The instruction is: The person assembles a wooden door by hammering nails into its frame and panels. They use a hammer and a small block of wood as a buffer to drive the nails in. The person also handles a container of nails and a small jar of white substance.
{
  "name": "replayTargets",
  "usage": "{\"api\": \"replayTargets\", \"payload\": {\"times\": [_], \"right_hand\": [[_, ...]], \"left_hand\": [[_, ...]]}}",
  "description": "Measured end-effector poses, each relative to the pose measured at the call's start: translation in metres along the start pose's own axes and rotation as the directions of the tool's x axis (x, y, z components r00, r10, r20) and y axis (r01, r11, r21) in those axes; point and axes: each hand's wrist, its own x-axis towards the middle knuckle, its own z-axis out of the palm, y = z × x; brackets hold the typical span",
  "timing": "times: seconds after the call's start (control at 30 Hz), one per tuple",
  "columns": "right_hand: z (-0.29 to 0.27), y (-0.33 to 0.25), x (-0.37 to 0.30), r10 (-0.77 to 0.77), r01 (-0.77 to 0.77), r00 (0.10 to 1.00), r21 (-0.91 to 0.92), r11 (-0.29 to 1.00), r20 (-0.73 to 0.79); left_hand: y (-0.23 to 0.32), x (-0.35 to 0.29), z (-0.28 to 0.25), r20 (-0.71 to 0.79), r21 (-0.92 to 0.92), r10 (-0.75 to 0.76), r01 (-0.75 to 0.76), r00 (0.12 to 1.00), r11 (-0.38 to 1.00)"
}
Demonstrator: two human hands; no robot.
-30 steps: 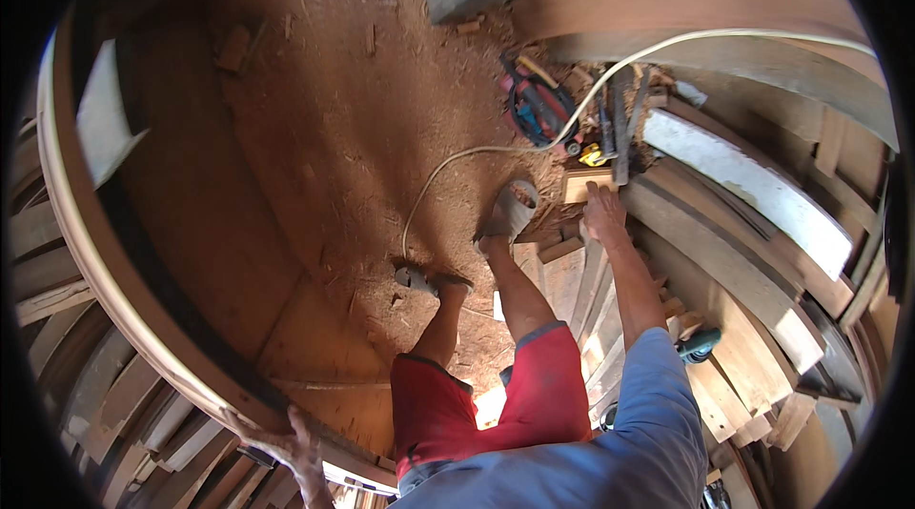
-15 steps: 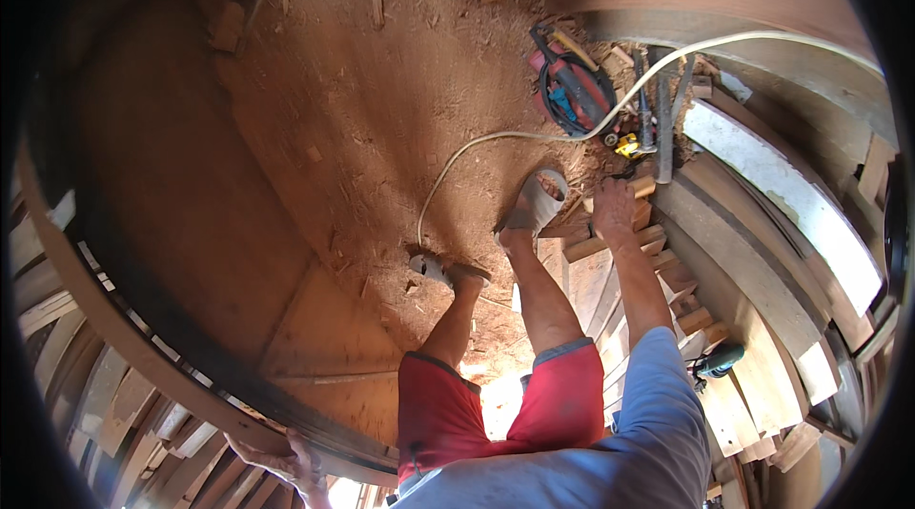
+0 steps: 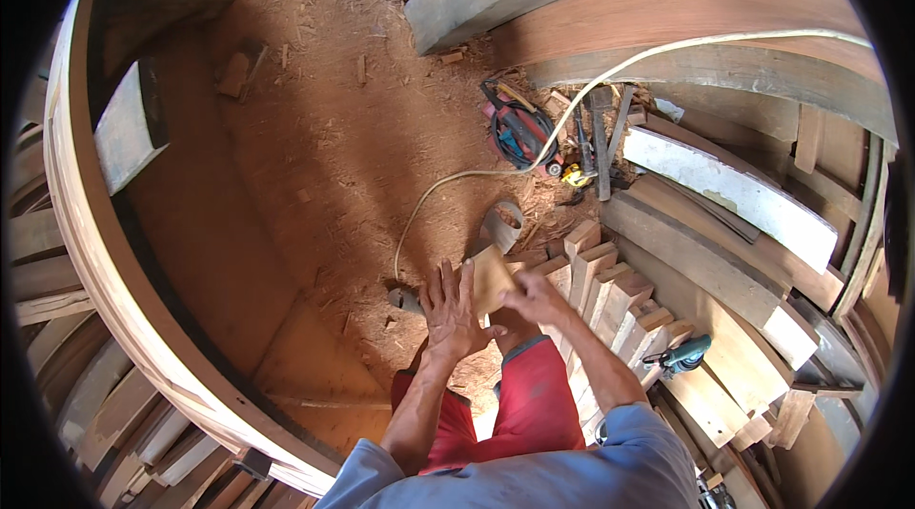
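Note:
A short, flat piece of light brown wood [image 3: 491, 280] is up in front of my thighs, over the right leg. My right hand [image 3: 536, 301] grips it by its right edge, with the fingers curled in. Beside its left edge my left hand [image 3: 452, 311] is spread, fingers stretched forward and the back of the hand upward. Whether the left fingertips touch the wood I cannot tell. Several similar wooden pieces [image 3: 624, 295] are lined up in a row to the right of my right hand.
A curved wooden rim [image 3: 124, 304] sweeps along the left. A pale cable [image 3: 448, 177] crosses the shavings-covered floor [image 3: 324, 128] near my feet. Ahead right lie a red power tool with a coiled cord [image 3: 522, 135] and a hammer [image 3: 600, 142]. A teal power tool [image 3: 681, 355] rests on boards at right.
My left hand has left the curved rim at lower left and come to the middle. My right hand has come back from the wood pieces, now holding a piece of wood.

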Motion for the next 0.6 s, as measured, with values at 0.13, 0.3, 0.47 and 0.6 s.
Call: {"api": "replayTargets", "payload": {"times": [0.13,0.3,0.47,0.6], "right_hand": [[0.001,0.034,0.018,-0.02,-0.193,0.885,0.404,0.894,0.466],[-0.126,0.139,0.106,0.158,-0.498,0.629,-0.238,0.834,-0.761],[-0.198,0.246,0.166,0.157,-0.609,0.607,-0.329,0.721,-0.779],[-0.203,0.269,0.192,0.155,-0.551,0.69,-0.375,0.746,-0.707]], "left_hand": [[-0.061,0.007,0.05,0.229,-0.331,0.001,0.077,0.973,0.94],[-0.185,-0.054,0.185,0.557,-0.829,0.018,0.557,0.83,-0.051],[-0.165,-0.081,0.174,0.398,-0.521,0.451,0.601,0.799,-0.606],[-0.166,-0.075,0.174,0.327,-0.451,0.512,0.607,0.795,-0.654]]}}
